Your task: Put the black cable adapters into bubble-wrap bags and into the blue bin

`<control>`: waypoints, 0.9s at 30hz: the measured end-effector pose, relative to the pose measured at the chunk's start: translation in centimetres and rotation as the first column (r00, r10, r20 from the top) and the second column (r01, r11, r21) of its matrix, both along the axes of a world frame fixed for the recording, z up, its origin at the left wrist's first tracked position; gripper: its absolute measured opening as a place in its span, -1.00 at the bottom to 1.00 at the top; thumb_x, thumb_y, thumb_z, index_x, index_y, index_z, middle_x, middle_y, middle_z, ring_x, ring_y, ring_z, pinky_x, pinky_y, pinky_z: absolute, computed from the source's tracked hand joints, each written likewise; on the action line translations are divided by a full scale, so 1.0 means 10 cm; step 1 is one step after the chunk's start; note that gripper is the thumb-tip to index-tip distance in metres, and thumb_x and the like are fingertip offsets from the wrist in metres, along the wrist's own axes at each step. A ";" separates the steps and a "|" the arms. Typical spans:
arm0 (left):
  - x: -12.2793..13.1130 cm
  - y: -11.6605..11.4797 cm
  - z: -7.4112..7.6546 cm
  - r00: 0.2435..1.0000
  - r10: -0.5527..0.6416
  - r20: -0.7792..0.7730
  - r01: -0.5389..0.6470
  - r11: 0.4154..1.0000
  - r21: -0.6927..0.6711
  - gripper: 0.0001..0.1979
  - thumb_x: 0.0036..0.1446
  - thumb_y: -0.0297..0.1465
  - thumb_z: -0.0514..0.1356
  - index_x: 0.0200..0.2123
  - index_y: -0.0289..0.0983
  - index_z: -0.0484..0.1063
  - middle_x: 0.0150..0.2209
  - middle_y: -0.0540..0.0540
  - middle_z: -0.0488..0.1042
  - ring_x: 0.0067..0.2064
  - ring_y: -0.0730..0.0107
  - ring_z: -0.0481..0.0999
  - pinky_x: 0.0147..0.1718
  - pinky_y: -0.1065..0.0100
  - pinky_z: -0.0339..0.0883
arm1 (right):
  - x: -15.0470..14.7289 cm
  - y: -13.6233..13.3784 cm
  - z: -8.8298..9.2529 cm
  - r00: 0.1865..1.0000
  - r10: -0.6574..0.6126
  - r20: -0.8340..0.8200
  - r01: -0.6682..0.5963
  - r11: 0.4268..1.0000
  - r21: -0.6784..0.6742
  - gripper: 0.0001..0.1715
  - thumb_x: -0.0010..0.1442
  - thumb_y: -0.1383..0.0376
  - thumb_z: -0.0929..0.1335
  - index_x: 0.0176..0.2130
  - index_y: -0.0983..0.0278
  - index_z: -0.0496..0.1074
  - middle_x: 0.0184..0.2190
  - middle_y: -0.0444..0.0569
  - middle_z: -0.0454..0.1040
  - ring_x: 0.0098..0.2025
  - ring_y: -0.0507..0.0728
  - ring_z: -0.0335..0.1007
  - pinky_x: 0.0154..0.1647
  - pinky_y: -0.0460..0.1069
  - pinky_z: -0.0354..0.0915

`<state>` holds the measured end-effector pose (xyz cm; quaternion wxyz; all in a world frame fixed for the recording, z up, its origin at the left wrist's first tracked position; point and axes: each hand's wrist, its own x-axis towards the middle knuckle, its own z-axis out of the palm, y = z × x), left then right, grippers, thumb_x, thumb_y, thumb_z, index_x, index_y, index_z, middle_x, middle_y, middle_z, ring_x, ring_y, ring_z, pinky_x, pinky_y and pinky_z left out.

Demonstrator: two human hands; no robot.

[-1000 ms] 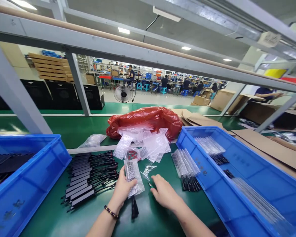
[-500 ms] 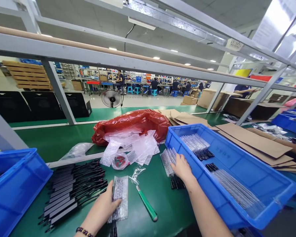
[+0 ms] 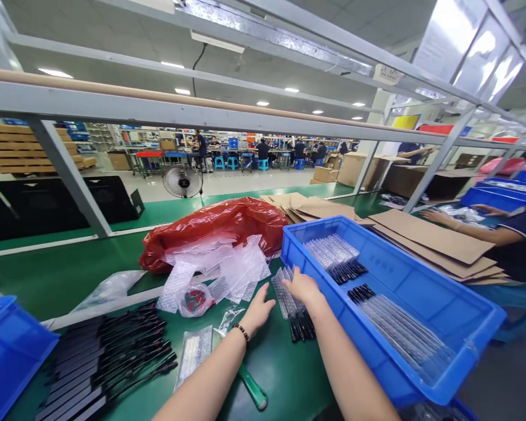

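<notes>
Left hand [image 3: 256, 311], open, just left of the bubble-wrapped stack [image 3: 286, 304], contact unclear; stack's long axis points away from person, black ends nearest; right hand [image 3: 305, 289] nearer, over stack's right side, can't tell grip; blue bin [image 3: 392, 266] rightmost.

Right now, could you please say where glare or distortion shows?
In the head view, highlights streak the red bag and speckle the bubble-wrapped parts; in that view, the distant workers look soft, and the left frame post seems slanted by wide-angle stretch.
</notes>
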<state>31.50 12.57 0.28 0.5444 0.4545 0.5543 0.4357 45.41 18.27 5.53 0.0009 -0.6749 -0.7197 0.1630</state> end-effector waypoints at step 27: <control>0.29 0.22 0.09 0.797 -0.588 0.139 0.593 0.805 0.009 -0.66 -0.04 -0.22 0.10 -0.26 -0.35 0.41 -0.22 -0.14 0.44 -0.12 0.30 0.38 -0.05 0.32 0.14 | 0.48 -1.24 -0.39 0.974 0.224 0.014 -0.213 0.901 0.377 -0.08 -0.06 0.21 0.37 0.23 0.28 -0.02 0.07 0.21 0.14 0.10 0.39 0.02 0.08 0.29 -0.04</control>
